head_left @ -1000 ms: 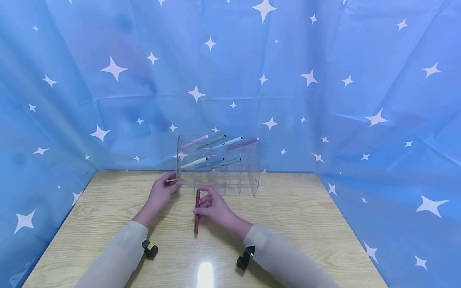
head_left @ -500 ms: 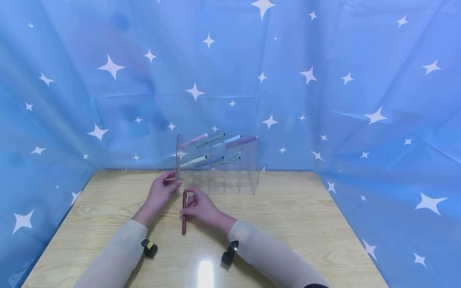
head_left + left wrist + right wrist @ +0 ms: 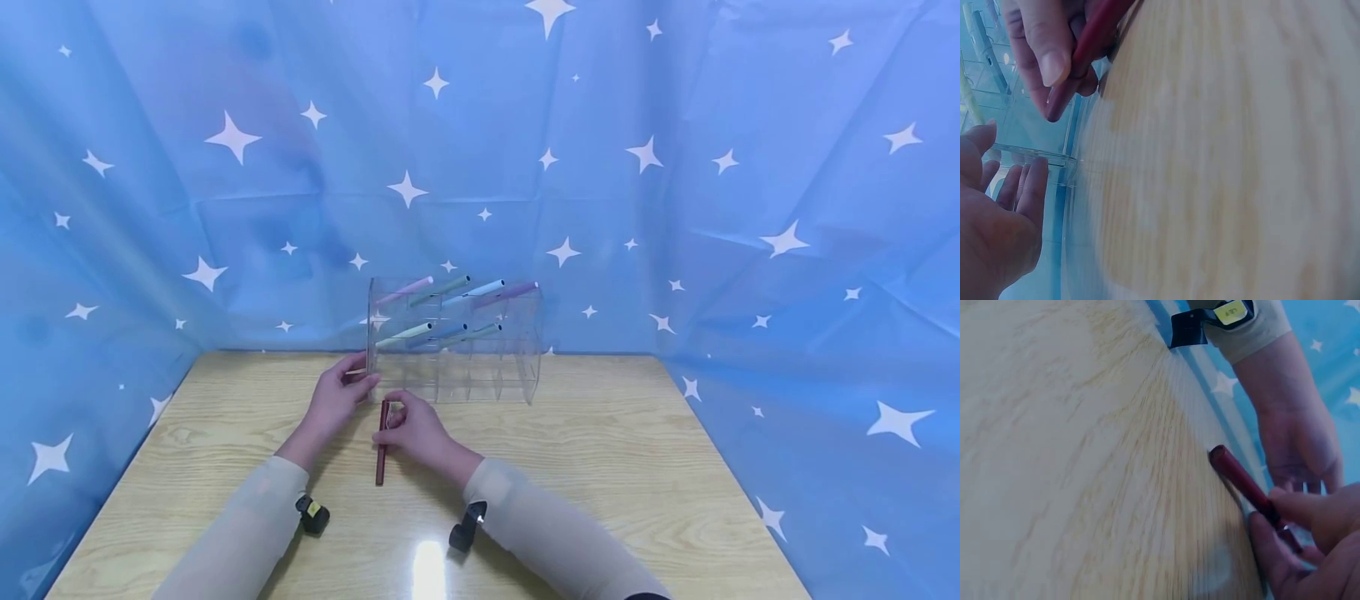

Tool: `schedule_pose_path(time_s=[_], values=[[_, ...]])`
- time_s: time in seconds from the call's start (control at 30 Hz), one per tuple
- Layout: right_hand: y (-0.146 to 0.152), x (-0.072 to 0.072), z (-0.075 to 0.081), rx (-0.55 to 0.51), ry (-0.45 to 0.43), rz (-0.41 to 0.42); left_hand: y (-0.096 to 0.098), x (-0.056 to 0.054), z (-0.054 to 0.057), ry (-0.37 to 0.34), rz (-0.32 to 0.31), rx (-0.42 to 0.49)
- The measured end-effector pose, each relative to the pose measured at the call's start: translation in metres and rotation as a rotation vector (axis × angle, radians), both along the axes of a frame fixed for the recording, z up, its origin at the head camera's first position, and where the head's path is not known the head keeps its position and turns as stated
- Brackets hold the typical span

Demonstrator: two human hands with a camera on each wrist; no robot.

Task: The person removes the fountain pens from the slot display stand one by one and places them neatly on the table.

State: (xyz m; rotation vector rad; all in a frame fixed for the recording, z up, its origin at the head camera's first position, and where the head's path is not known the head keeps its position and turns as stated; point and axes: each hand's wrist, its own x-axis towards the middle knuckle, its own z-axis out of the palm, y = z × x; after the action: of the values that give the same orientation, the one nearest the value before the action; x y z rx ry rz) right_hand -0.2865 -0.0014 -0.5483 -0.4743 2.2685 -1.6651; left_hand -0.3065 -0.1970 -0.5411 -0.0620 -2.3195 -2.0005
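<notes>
My right hand [image 3: 420, 435] pinches a dark red pen [image 3: 380, 467] between thumb and fingers, just in front of a clear acrylic pen rack [image 3: 487, 392]. One end of the pen points toward the rack's lower left part; the other points back over the table. At the rack's left side, my left hand [image 3: 333, 408] holds the side panel, thumb near its front edge and fingers on the outer face. The left wrist view shows the tip of the red pen [image 3: 1082, 62] close to that panel. Fingers of the right hand partly cover the pen.
Two rows of pens slant in the rack's upper compartments, among them a pale green pen [image 3: 405, 335] and a purple pen [image 3: 517, 290]. Behind the wooden table [image 3: 637, 475] hangs a blue star-printed cloth [image 3: 480, 125].
Over the past second my right hand has moved left with the red pen, toward the rack's left end, slowing in the last half second. My left hand stays at the rack's side.
</notes>
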Motion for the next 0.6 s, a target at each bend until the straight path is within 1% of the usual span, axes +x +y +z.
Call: schedule_pose_path(time_s=[0.2, 0.3, 0.37, 0.53, 0.6], values=[[-0.0032, 0.0051, 0.0069, -0.002, -0.046, -0.03, -0.0001, 0.0008, 0.0006, 0.004, -0.003, -0.005], [-0.0044, 0.0066, 0.0092, 0.02, -0.043, -0.037, -0.0006, -0.0001, -0.0004, 0.0, 0.001, -0.001], [-0.0052, 0.0072, 0.0101, 0.06, -0.022, -0.042, -0.0003, -0.0007, -0.0011, -0.003, 0.003, 0.003], [-0.0072, 0.0076, 0.0095, 0.19, 0.065, -0.049, 0.0003, -0.0016, -0.0024, -0.001, 0.004, 0.003], [-0.0076, 0.0075, 0.0088, 0.213, 0.078, -0.05, -0.0004, -0.0017, -0.0028, -0.002, 0.004, 0.001]])
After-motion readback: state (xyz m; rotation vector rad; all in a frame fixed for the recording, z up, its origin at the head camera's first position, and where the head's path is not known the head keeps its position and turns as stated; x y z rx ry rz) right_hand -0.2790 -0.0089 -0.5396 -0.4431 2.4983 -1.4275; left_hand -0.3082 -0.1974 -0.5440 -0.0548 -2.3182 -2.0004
